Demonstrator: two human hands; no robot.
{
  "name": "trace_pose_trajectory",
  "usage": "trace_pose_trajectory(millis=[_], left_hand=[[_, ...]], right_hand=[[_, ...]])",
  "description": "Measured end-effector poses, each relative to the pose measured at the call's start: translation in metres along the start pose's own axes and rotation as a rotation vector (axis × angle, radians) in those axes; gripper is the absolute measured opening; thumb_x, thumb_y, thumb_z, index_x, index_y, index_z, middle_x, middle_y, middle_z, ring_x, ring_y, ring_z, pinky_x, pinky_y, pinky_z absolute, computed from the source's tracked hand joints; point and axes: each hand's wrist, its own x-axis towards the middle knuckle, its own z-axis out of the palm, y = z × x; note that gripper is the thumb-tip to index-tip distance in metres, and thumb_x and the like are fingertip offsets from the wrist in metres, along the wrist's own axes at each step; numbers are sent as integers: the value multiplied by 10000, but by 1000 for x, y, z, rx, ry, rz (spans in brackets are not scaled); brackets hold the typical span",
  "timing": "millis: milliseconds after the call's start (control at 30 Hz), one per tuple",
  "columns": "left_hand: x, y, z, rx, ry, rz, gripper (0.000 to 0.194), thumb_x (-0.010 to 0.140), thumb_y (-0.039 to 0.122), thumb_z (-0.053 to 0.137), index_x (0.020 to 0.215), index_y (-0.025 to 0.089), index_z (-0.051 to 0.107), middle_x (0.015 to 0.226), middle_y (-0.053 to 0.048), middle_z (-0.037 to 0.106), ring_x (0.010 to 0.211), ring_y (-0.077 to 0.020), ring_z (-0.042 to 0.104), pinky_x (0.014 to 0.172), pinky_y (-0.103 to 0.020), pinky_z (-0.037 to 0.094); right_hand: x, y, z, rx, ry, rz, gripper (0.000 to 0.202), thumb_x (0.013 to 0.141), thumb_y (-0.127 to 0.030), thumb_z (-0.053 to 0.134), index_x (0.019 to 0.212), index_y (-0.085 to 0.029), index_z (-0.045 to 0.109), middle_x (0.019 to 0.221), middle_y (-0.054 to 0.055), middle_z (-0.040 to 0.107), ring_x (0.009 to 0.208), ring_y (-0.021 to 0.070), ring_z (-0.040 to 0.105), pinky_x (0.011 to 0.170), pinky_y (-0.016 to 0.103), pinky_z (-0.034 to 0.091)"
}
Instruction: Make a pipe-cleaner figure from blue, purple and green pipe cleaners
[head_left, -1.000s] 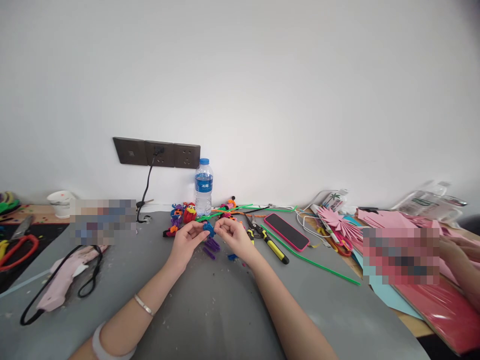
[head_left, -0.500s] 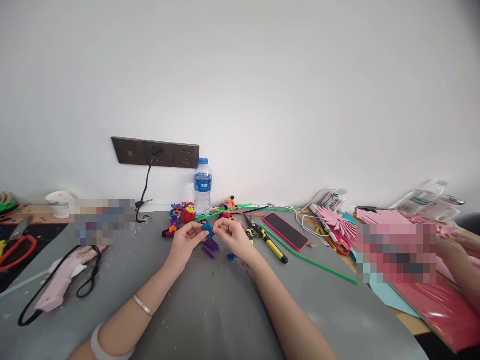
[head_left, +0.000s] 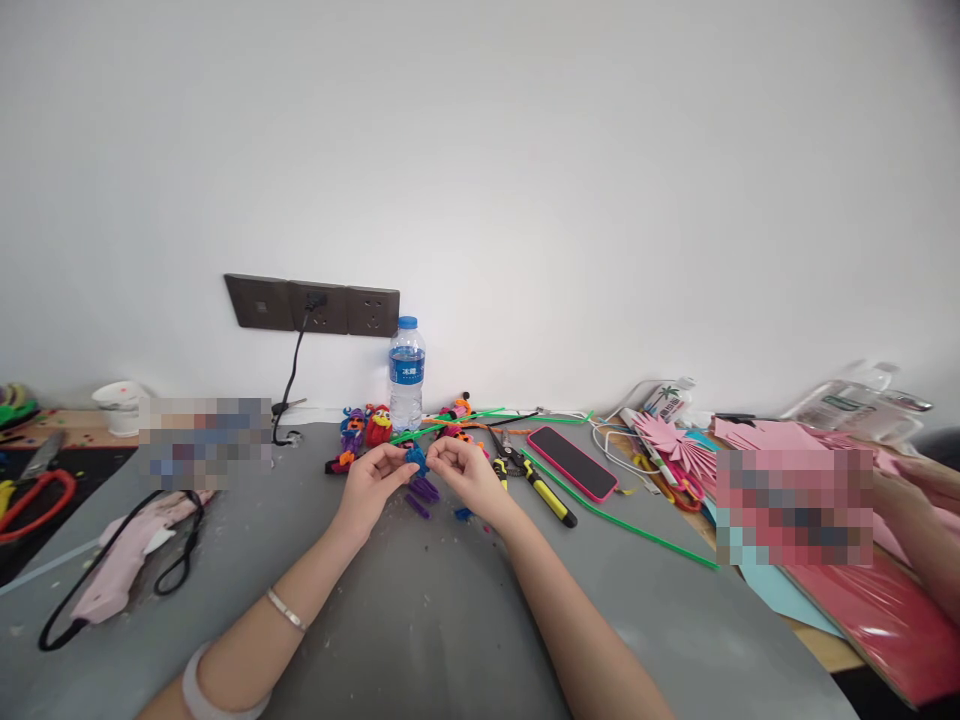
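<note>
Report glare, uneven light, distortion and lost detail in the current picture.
Head view: a white glare streaks the glossy red sheet; head view: the wall dims toward the top right corner; head view: the socket panel looks slanted, probably wide-angle stretch; head view: pixelated blocks hide patches on both sides, and the blue piece at the left hand shows little detail.

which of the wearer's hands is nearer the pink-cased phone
Right. The right hand is to the left of the pink-cased phone, with the yellow-handled pliers between them; the left hand is farther left, past the right hand.
</note>
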Motion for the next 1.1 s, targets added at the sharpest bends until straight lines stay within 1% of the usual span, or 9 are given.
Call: trace_pose_trajectory(millis=[133, 300, 633, 867, 1000, 1100], left_hand=[[-1, 0, 0, 8, 8, 3, 281, 584, 340, 831, 714, 171, 648, 699, 11, 639, 661, -132, 587, 636, -237, 495], [-1, 1, 1, 12, 6, 5, 272, 589, 340, 827, 704, 172, 647, 682, 18, 624, 644, -123, 573, 628, -225, 485], [0, -1, -1, 67, 30, 34, 283, 579, 382, 827, 701, 181, 669, 708, -12, 663, 669, -160, 605, 639, -261, 509], [1, -3, -3, 75, 19, 32, 273, 592, 382, 826, 705, 177, 685, 718, -15, 678, 667, -152, 603, 651, -253, 502], [0, -1, -2, 87, 20, 34, 279, 591, 391, 824, 704, 178, 683, 705, -18, 670, 664, -163, 599, 640, -265, 500], [0, 1, -1, 94, 21, 51, 278, 590, 391, 822, 710, 179, 688, 743, -28, 687, 703, -176, 618, 666, -270, 504]], right_hand=[[0, 1, 0, 6, -9, 4, 284, 847, -444, 577, 802, -166, 540, 601, -59, 370, 519, 89, 296, 502, 226, 232], [0, 1, 0, 4, -11, 5, 285, 848, -446, 577, 802, -167, 542, 597, -60, 367, 522, 90, 294, 503, 225, 231], [0, 0, 1, 5, -1, 5, 292, 845, -458, 574, 795, -172, 538, 594, -60, 364, 518, 88, 292, 497, 220, 237], [0, 1, 1, 0, 5, -1, 278, 844, -442, 578, 792, -171, 541, 596, -59, 359, 520, 88, 294, 496, 221, 235], [0, 1, 2, 3, 4, 5, 278, 842, -443, 579, 790, -173, 540, 590, -60, 358, 515, 88, 285, 494, 225, 226], [0, -3, 1, -2, 30, -6, 295, 826, -462, 596, 774, -175, 552, 568, -66, 345, 498, 87, 276, 486, 227, 222]])
